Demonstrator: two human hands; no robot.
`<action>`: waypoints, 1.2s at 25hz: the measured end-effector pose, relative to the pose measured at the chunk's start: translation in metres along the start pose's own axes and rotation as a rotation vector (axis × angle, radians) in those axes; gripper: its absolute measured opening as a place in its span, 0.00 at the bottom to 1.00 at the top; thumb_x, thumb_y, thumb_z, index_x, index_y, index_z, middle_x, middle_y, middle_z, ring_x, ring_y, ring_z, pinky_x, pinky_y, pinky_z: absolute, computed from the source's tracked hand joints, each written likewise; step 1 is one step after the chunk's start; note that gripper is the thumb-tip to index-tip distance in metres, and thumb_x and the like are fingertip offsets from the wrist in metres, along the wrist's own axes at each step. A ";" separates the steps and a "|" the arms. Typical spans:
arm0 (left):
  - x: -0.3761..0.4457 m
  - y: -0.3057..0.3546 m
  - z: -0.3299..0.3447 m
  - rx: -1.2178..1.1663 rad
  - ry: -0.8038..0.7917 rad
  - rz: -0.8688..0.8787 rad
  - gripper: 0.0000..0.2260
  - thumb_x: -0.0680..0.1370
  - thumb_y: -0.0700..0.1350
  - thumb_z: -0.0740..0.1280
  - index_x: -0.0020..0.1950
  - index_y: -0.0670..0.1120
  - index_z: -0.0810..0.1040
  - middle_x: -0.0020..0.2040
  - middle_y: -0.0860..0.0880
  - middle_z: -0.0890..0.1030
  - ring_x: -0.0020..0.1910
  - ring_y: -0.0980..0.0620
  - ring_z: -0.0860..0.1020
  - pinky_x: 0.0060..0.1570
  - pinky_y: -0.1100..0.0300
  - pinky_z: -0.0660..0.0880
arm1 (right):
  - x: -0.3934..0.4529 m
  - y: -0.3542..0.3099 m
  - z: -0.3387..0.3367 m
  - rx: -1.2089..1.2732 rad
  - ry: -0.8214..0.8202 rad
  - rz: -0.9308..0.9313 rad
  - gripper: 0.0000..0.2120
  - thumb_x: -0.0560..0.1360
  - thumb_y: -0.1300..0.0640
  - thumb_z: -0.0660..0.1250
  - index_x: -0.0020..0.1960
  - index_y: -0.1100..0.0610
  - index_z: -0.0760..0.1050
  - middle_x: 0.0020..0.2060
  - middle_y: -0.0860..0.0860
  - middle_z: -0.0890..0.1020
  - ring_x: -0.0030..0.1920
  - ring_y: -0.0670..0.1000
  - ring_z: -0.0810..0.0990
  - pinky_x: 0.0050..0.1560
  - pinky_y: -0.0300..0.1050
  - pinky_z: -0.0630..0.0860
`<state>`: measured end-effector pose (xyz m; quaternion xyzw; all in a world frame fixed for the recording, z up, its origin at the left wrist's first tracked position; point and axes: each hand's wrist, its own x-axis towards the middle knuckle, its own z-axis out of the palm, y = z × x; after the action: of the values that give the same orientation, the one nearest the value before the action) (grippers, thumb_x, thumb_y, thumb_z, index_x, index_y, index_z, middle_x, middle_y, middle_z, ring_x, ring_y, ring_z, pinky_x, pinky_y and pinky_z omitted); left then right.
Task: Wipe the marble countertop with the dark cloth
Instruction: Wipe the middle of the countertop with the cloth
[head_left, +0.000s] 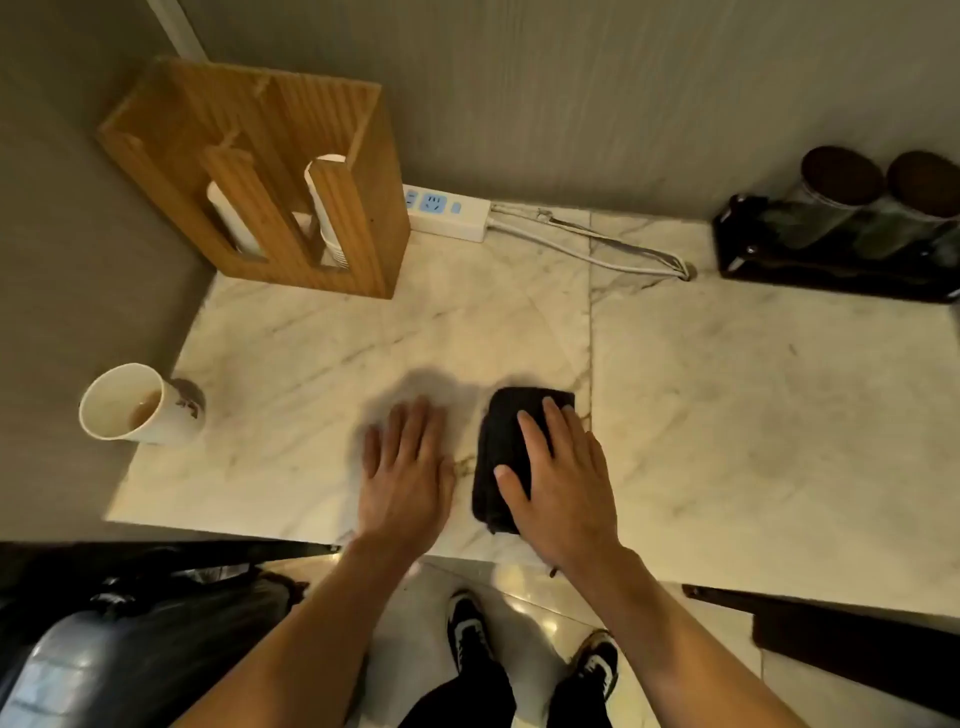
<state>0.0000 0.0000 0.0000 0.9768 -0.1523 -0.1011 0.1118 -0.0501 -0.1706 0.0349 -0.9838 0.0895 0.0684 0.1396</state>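
Half of the cloth (501, 457) is hidden under my right hand (558, 483), which presses flat on it, fingers spread, not clenched. My left hand (408, 475) lies open on the bare countertop (753, 415) just beside it. Folded, the cloth runs lengthwise away from me near the front edge. Pale veined marble meets grey walls; a paper cup (137, 408) stands far left.
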 end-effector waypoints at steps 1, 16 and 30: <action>0.001 0.000 0.001 0.013 0.015 -0.014 0.26 0.79 0.53 0.48 0.78 0.48 0.55 0.79 0.46 0.55 0.78 0.46 0.49 0.75 0.43 0.46 | 0.006 -0.006 0.004 0.015 0.012 -0.006 0.31 0.77 0.40 0.56 0.76 0.53 0.60 0.76 0.57 0.60 0.76 0.59 0.55 0.73 0.57 0.55; 0.003 -0.006 0.012 0.039 0.129 0.002 0.24 0.80 0.50 0.51 0.77 0.49 0.58 0.78 0.47 0.61 0.77 0.46 0.55 0.74 0.43 0.52 | -0.005 -0.007 0.041 -0.061 0.111 -0.052 0.33 0.78 0.43 0.56 0.78 0.57 0.53 0.77 0.56 0.56 0.77 0.55 0.52 0.75 0.59 0.51; 0.003 0.025 0.011 -0.008 0.212 0.080 0.22 0.79 0.47 0.55 0.69 0.40 0.70 0.70 0.38 0.71 0.72 0.38 0.65 0.71 0.38 0.59 | -0.044 0.108 0.013 -0.196 -0.060 -0.448 0.33 0.78 0.39 0.55 0.78 0.52 0.52 0.78 0.50 0.55 0.77 0.52 0.51 0.74 0.55 0.53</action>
<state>-0.0067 -0.0260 -0.0051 0.9746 -0.1782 0.0067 0.1353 -0.1158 -0.2616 0.0016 -0.9854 -0.1424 0.0730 0.0579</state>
